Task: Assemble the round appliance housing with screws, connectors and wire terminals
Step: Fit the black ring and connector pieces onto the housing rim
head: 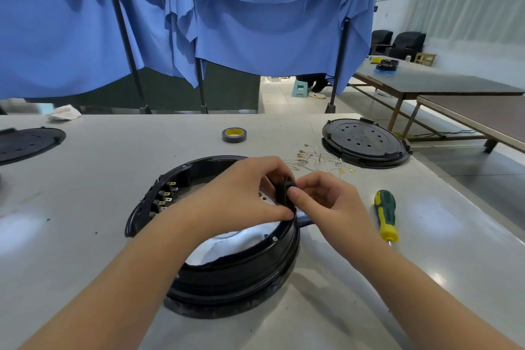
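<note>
Both grips meet at the centre of the frame on a small black connector sitting at the right rim of the round housing. The left hand reaches over the housing's open middle, its curled fingers and thumb pinching the connector from the left. The right hand comes in from the right, thumb and forefinger pinched narrow against the same part.

The housing, a black ring lying on the grey counter, fills the lower centre of the frame. A row of metal terminal tabs lines the inside of its left wall, and a white surface shows at its bottom.

Just right of the right hand lies a green and yellow screwdriver, tip toward the lower edge. Above the hands, a loose tangle of thin wires with brass terminals is spread on the counter. Beyond it, at the right, lies a black round plate with holes. A roll of dark tape stands at upper centre, and another black plate is cut off at the left edge. Blue cloth hangs behind the counter.
</note>
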Action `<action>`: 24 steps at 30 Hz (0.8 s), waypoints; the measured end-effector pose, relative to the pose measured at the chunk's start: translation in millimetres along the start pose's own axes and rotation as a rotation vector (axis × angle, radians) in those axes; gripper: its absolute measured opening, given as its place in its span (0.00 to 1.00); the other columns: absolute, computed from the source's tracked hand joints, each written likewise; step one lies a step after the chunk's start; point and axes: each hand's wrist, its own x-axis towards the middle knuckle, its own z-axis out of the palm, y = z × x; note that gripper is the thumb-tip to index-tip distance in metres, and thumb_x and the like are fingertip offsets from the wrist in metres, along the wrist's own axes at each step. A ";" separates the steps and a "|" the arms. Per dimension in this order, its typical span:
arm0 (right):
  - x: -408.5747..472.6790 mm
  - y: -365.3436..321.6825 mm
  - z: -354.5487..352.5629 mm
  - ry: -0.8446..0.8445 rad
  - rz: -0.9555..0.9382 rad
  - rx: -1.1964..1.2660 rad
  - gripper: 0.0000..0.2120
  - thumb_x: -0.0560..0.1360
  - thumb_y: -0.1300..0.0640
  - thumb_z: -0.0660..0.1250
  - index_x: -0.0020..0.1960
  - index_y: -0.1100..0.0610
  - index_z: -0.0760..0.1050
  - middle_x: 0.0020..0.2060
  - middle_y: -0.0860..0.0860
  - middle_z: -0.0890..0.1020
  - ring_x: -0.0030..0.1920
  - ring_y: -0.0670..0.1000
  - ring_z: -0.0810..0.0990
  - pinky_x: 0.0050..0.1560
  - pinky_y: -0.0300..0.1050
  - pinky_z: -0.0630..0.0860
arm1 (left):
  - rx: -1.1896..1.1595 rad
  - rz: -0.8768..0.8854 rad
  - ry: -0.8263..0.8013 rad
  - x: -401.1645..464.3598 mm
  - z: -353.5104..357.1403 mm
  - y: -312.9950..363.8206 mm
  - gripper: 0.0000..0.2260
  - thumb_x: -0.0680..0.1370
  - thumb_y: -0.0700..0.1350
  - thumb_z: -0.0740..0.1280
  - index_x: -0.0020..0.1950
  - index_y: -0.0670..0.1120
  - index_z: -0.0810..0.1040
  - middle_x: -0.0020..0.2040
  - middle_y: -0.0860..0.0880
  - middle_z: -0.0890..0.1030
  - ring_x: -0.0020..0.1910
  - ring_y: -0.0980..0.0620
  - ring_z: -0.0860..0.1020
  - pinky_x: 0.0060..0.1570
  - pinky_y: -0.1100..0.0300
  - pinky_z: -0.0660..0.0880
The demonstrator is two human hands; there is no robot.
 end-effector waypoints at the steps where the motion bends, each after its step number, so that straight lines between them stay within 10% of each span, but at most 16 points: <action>1: 0.2 0.1 -0.2 0.007 0.013 0.009 0.04 0.73 0.63 0.71 0.42 0.55 0.80 0.37 0.55 0.85 0.37 0.51 0.83 0.36 0.38 0.79 | 0.017 0.006 0.005 -0.6 1.1 0.1 0.15 0.69 0.47 0.77 0.53 0.56 0.78 0.47 0.63 0.80 0.45 0.65 0.79 0.46 0.67 0.77; 8: 2.8 -0.6 -3.2 0.047 0.099 0.114 0.03 0.75 0.62 0.69 0.44 0.61 0.80 0.33 0.53 0.84 0.32 0.47 0.82 0.32 0.34 0.76 | -0.024 -0.003 0.049 0.3 1.4 -0.8 0.24 0.68 0.50 0.78 0.60 0.61 0.74 0.48 0.62 0.80 0.47 0.66 0.79 0.50 0.69 0.76; 24: 3.8 2.5 -5.6 -0.011 0.185 0.133 0.06 0.76 0.65 0.67 0.45 0.58 0.81 0.39 0.56 0.86 0.37 0.52 0.84 0.38 0.37 0.78 | -0.470 -0.228 0.038 5.4 -4.5 -10.3 0.10 0.74 0.38 0.73 0.53 0.49 0.83 0.47 0.52 0.86 0.48 0.56 0.84 0.46 0.68 0.78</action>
